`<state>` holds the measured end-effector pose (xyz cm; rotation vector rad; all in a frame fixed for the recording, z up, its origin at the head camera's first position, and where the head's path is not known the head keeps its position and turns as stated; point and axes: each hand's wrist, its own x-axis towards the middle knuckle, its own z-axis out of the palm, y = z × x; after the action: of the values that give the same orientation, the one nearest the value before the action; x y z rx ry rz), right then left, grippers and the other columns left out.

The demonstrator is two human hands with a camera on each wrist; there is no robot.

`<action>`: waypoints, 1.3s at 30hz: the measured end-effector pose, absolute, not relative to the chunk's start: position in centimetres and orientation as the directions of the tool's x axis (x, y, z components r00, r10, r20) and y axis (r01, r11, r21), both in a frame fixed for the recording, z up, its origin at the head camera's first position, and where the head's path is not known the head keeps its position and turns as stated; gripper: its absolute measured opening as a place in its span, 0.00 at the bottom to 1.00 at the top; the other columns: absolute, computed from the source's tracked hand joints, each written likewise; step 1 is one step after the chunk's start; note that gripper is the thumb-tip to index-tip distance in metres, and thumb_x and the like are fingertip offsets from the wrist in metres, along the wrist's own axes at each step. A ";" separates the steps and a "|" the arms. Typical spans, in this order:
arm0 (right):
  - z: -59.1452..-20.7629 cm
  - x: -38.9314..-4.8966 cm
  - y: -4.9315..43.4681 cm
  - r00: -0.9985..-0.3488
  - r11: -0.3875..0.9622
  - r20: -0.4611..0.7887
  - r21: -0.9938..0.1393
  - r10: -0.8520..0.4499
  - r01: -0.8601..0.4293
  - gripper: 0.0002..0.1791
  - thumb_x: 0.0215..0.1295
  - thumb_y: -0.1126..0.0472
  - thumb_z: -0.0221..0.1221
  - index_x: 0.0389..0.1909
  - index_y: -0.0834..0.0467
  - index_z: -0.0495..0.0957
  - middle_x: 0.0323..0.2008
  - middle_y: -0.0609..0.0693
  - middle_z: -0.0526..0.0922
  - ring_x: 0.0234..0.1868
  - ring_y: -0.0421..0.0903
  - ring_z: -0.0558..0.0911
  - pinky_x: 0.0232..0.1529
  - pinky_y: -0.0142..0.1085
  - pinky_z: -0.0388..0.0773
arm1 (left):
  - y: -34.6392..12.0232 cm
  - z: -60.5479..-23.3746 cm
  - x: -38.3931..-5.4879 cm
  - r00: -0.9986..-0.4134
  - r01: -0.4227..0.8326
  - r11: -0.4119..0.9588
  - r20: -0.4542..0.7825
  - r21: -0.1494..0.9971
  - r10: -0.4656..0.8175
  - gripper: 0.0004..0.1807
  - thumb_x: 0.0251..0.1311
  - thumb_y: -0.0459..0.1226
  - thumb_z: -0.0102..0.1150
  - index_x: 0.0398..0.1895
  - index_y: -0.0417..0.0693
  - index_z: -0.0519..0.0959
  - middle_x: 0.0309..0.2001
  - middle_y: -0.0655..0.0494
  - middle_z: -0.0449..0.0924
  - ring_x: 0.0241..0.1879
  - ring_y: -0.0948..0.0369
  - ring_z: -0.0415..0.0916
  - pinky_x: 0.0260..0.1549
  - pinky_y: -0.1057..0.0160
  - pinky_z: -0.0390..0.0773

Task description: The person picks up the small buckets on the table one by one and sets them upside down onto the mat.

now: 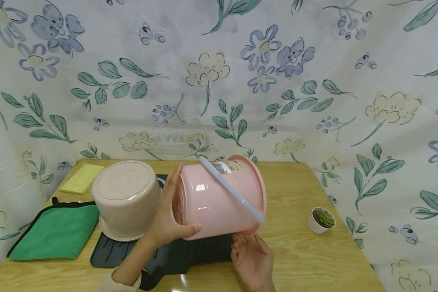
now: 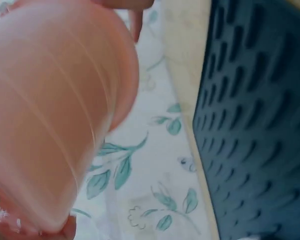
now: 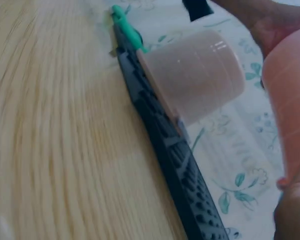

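A pink bucket (image 1: 208, 198) with a light blue handle (image 1: 233, 192) is tipped on its side in the air over a dark ridged drying mat (image 1: 204, 253). My left hand (image 1: 166, 219) grips its base end, thumb on the near side and fingers at the top. Beneath the rim at the right is my right hand (image 1: 253, 259), palm up, its curled fingers holding the edge. The bucket's inside faces away and is hidden. Left of it, a beige tub (image 1: 127, 198) stands upside down on the mat; the right wrist view also shows this tub (image 3: 194, 75).
A green cloth (image 1: 58, 233) with black edging and a yellow sponge cloth (image 1: 82, 178) lie at the table's left. A small potted succulent (image 1: 322, 220) stands near the right edge. Floral curtain (image 1: 208, 81) hangs behind the wooden table (image 1: 295, 259) and along its sides.
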<state>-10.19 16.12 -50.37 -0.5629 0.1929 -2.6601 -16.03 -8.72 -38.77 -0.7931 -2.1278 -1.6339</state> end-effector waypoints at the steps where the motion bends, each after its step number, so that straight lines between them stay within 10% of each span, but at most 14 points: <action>1: -50.4 -10.3 16.4 -0.831 -0.896 0.348 -0.263 -0.433 0.357 0.32 0.80 0.50 0.21 0.62 0.58 0.71 0.56 0.56 0.78 0.54 0.47 0.82 0.60 0.34 0.75 | -8.8 -38.5 -16.0 -0.781 0.625 0.241 0.589 0.743 0.208 0.72 0.26 0.47 0.79 0.80 0.55 0.47 0.76 0.50 0.51 0.64 0.48 0.61 0.48 0.36 0.75; 10: -49.3 -11.9 19.8 -0.888 -0.675 0.140 -0.703 -0.439 0.223 0.24 0.79 0.65 0.32 0.71 0.53 0.62 0.48 0.48 0.81 0.47 0.42 0.82 0.47 0.33 0.81 | -9.6 -37.0 -16.0 -0.754 0.588 0.647 0.617 0.485 0.223 0.75 0.18 0.62 0.80 0.79 0.62 0.51 0.74 0.49 0.54 0.65 0.48 0.63 0.47 0.38 0.78; 16: -48.4 -13.3 21.1 -0.943 -0.149 0.022 -0.988 -0.333 0.029 0.30 0.71 0.66 0.54 0.73 0.56 0.63 0.44 0.52 0.78 0.43 0.42 0.81 0.43 0.39 0.82 | -10.1 -36.8 -16.9 -0.707 0.616 0.696 0.649 0.369 0.282 0.74 0.18 0.68 0.76 0.78 0.60 0.52 0.72 0.43 0.55 0.68 0.46 0.59 0.49 0.36 0.76; 26: -49.0 -16.0 22.3 -0.905 0.300 0.102 -0.923 -0.413 -0.241 0.37 0.62 0.62 0.67 0.72 0.57 0.65 0.43 0.67 0.73 0.44 0.60 0.73 0.45 0.37 0.78 | -10.9 -37.1 -17.5 -0.714 0.601 0.722 0.636 0.343 0.292 0.73 0.20 0.66 0.77 0.78 0.62 0.53 0.73 0.42 0.54 0.69 0.44 0.57 0.47 0.32 0.75; 39: -49.5 -17.5 22.3 -0.850 0.475 0.059 -0.808 -0.524 -0.349 0.42 0.56 0.54 0.72 0.71 0.60 0.67 0.32 0.57 0.68 0.33 0.44 0.63 0.35 0.32 0.64 | -11.4 -36.8 -17.6 -0.711 0.595 0.767 0.604 0.241 0.362 0.72 0.20 0.69 0.74 0.78 0.65 0.52 0.72 0.42 0.53 0.69 0.43 0.56 0.45 0.32 0.76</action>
<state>-17.55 22.29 -49.49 -0.7570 2.5239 -1.3132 -17.58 -11.41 -36.80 -0.7158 -2.4217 -0.5772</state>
